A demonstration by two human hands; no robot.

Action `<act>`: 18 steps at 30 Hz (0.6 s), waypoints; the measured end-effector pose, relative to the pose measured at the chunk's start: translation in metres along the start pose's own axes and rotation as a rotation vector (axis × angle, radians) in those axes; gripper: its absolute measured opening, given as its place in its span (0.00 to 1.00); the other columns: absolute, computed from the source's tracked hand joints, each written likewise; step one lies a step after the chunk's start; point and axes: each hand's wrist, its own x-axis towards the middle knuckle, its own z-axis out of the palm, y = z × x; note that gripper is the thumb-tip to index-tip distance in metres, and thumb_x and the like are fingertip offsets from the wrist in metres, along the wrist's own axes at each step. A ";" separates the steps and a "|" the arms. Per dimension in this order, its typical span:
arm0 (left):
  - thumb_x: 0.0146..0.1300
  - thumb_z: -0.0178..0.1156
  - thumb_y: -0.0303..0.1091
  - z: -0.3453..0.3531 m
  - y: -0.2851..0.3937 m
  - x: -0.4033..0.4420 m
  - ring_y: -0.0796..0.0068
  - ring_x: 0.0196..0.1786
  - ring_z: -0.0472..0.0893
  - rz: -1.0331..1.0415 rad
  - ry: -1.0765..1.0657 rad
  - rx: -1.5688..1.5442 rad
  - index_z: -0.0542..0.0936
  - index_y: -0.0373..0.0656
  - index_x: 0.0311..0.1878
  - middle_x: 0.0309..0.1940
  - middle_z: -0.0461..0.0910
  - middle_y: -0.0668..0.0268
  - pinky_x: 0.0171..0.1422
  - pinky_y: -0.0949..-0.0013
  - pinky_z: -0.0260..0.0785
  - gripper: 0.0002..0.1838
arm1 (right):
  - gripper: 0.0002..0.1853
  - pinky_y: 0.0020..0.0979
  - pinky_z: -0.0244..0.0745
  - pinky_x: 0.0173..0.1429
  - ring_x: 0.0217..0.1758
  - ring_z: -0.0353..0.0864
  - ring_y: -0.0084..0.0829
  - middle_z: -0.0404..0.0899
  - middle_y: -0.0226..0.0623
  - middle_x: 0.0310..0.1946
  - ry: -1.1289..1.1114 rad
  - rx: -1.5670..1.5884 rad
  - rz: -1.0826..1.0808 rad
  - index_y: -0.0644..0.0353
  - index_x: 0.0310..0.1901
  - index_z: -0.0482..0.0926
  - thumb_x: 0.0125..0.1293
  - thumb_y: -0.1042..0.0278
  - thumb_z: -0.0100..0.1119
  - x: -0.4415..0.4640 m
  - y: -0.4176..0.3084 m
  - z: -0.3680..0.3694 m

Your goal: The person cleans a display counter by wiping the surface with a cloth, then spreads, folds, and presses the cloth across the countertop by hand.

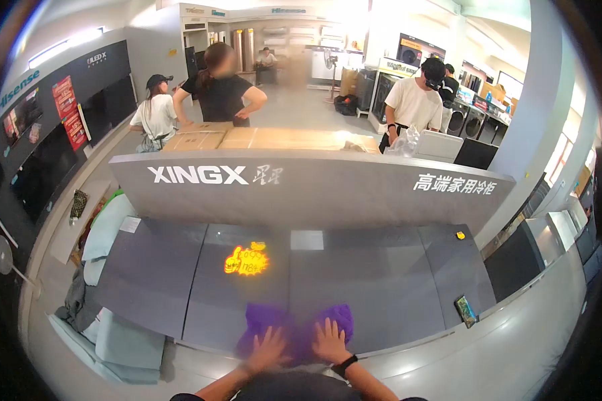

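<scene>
Two pieces of purple cloth, or one whose middle is blurred, lie at the front edge of a dark flat surface (354, 267). My left hand (267, 350) rests with spread fingers on the left part of the purple cloth (259, 317). On its right part lies my right hand (330, 342), fingers also apart, with a dark band on the wrist. Whether the two parts join between my hands cannot be made out. A yellow and red price sticker (246, 261) is on the surface beyond my left hand.
A grey panel (328, 190) lettered XINGX rises behind the surface. A phone-like object (465, 311) and a small yellow item (460, 235) lie to the right. Pale blue padding (130, 344) is at the left. Beyond the panel are cardboard boxes (281, 138) and several people.
</scene>
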 end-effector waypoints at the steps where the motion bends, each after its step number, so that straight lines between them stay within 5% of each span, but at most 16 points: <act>1: 0.60 0.58 0.69 0.002 0.001 -0.004 0.37 0.81 0.41 0.012 0.037 0.024 0.72 0.40 0.66 0.80 0.48 0.49 0.66 0.16 0.49 0.43 | 0.40 0.74 0.44 0.73 0.80 0.42 0.67 0.44 0.60 0.78 0.008 0.008 0.010 0.55 0.76 0.55 0.66 0.49 0.53 -0.007 -0.002 0.003; 14: 0.57 0.54 0.77 -0.027 -0.041 0.079 0.44 0.82 0.35 0.074 -0.116 0.010 0.65 0.36 0.71 0.80 0.47 0.48 0.67 0.13 0.39 0.55 | 0.45 0.70 0.33 0.77 0.82 0.29 0.63 0.32 0.57 0.80 -0.251 -0.015 0.138 0.54 0.79 0.45 0.66 0.47 0.50 0.092 -0.012 -0.049; 16: 0.57 0.59 0.71 -0.027 -0.034 0.082 0.44 0.82 0.37 0.014 -0.119 0.042 0.63 0.43 0.74 0.80 0.48 0.53 0.66 0.12 0.42 0.51 | 0.44 0.69 0.33 0.78 0.83 0.29 0.61 0.32 0.56 0.81 -0.190 -0.007 0.143 0.53 0.79 0.46 0.66 0.48 0.50 0.100 -0.010 -0.044; 18: 0.57 0.56 0.74 -0.017 -0.035 0.084 0.44 0.82 0.35 0.017 -0.080 0.020 0.63 0.37 0.73 0.79 0.48 0.48 0.68 0.14 0.38 0.54 | 0.42 0.68 0.33 0.78 0.83 0.30 0.61 0.33 0.56 0.81 -0.135 -0.017 0.130 0.53 0.79 0.47 0.67 0.49 0.49 0.101 -0.008 -0.038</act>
